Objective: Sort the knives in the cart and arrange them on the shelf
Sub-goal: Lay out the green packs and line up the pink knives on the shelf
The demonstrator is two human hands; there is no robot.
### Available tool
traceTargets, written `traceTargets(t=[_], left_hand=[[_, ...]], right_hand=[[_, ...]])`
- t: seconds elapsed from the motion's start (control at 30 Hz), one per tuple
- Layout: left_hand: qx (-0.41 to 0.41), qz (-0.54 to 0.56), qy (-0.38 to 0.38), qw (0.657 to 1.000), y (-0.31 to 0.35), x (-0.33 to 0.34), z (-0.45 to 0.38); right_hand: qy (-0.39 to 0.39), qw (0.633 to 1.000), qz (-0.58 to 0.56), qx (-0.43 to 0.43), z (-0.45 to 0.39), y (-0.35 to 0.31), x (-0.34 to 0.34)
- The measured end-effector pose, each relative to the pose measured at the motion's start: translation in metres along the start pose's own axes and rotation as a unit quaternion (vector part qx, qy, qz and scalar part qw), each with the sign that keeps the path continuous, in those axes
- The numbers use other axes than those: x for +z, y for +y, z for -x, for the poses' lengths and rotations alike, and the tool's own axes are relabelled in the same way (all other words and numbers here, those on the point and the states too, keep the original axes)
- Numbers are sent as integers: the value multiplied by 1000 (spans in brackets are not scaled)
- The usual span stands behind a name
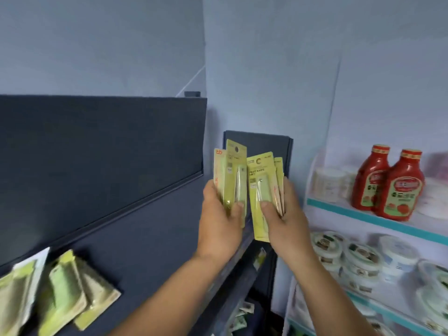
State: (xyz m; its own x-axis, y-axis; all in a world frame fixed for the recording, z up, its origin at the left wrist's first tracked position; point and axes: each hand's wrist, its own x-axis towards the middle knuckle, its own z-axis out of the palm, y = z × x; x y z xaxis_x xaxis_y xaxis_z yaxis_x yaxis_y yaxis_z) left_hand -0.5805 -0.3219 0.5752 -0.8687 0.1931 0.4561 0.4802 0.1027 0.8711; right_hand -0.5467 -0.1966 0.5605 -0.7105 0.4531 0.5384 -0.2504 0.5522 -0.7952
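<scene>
both hands grip fanned knife packs: right hand (282,219) holds "fruit knife" cards (263,190), left hand (221,221) holds yellow-green packs (231,175); ketchup bottles (388,183) at three o'clock.

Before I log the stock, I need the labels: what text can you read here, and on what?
"FRUIT KNIFE": on the front knife pack held in the right hand.
Small print on the knife packs in the left hand: blurred.
Ketchup bottles' labels: too blurred to read.
Tub lids: unreadable.
</scene>
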Motion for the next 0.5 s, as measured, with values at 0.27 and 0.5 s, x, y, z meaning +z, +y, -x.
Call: traceTargets(t=[0.27, 0.5], left_hand=[[-143, -150, 140, 968, -32, -76, -17], [-264, -267, 196, 906, -51, -99, -3]], right_hand=[[-189, 981, -32, 10, -30, -9, 106], [-350, 936, -20, 8, -34, -7, 176]])
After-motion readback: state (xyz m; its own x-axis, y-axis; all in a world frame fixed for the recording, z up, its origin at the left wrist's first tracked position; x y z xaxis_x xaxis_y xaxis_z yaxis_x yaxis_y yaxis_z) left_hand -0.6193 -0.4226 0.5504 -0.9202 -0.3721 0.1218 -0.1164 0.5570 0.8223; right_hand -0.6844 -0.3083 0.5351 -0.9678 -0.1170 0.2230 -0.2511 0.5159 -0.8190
